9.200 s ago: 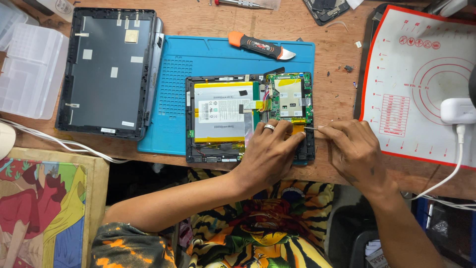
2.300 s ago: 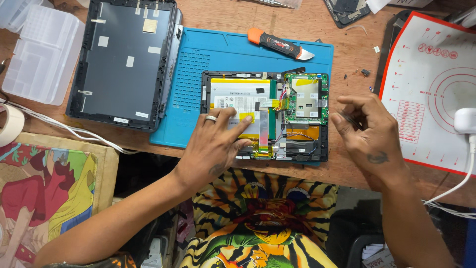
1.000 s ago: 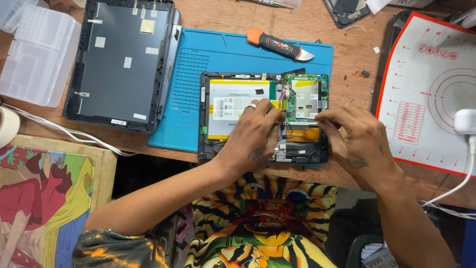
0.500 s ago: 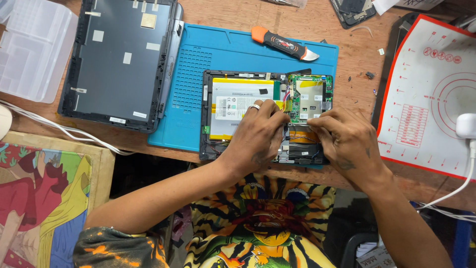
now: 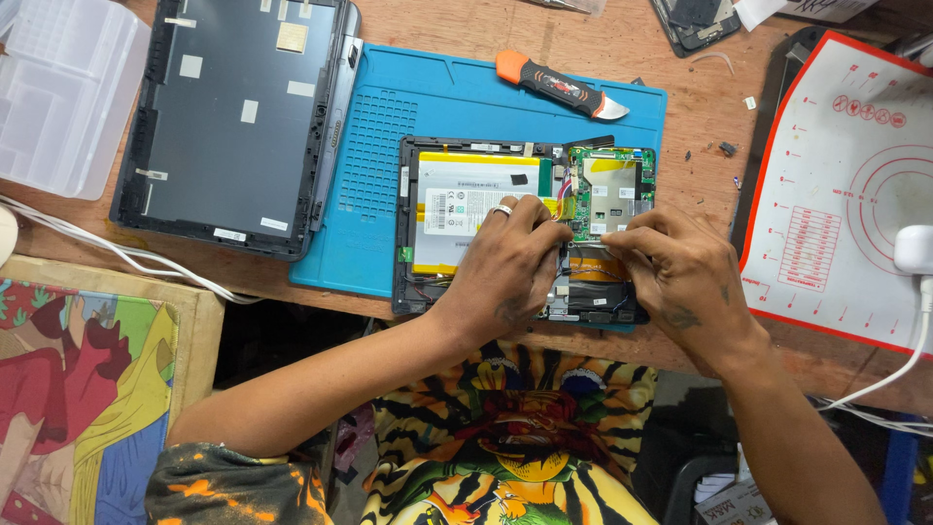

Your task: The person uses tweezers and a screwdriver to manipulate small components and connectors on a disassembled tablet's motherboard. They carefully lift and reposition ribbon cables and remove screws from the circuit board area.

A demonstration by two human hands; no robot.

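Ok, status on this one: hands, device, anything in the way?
Left hand and right hand both down on the opened black tablet, fingers meeting by its green circuit board. Nothing blocking; orange-handled pry tool lies apart.

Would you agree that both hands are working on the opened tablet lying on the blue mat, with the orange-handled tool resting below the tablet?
Not quite: the head view shows the orange-handled tool above the opened tablet, at the blue mat's far edge. The left hand and right hand are indeed on the tablet.
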